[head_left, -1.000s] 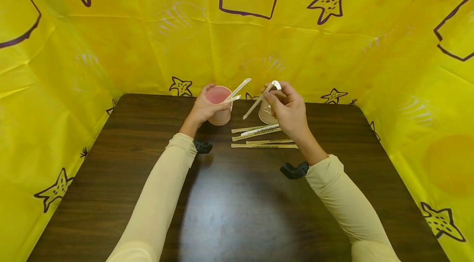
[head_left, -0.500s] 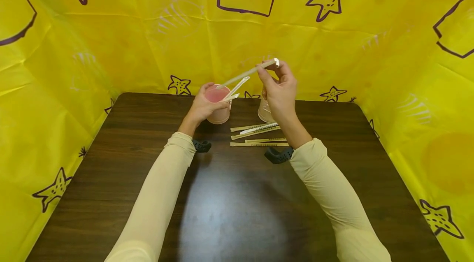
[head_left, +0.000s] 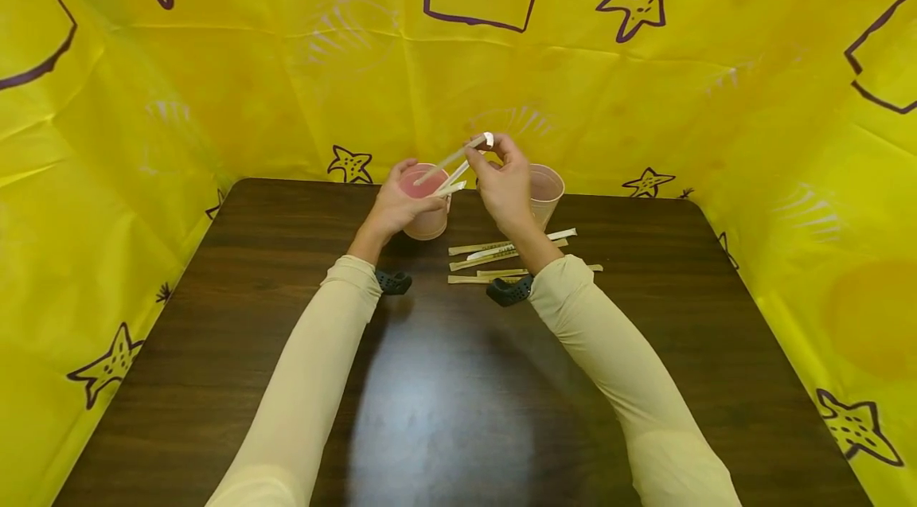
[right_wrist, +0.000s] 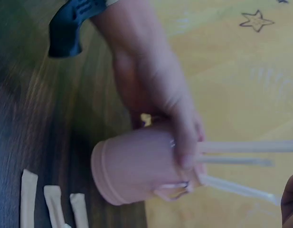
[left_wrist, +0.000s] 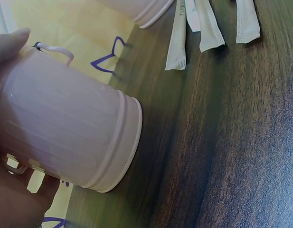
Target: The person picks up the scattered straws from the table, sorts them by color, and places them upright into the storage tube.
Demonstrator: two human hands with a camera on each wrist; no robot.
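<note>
My left hand (head_left: 401, 206) grips a small pink bucket (head_left: 427, 228) at the left, thumb near the rim and fingers round the far side. In the left wrist view the bucket (left_wrist: 70, 118) shows a ridged base and small side handles, tilted in that picture. Two paper-wrapped straws (head_left: 451, 189) lean out over its right rim. My right hand (head_left: 505, 187) pinches another wrapped straw (head_left: 453, 158) near its upper end, which has a white tip. This straw slants down left, its lower end inside the bucket's mouth. In the right wrist view, straws (right_wrist: 246, 146) stick out past the rim.
A second pink bucket (head_left: 548, 187) stands behind my right hand, partly covered by it. Several wrapped straws (head_left: 473, 250) lie on the dark wooden table (head_left: 444, 395), below the buckets. A yellow patterned sheet (head_left: 358, 93) rises behind the table. Dark bands (head_left: 510, 290) sit at both wrists.
My right hand has lifted, then moved left with its straw, whose lower end has swung into the left bucket's mouth. The second bucket's rim has come into view. My left hand stays still.
</note>
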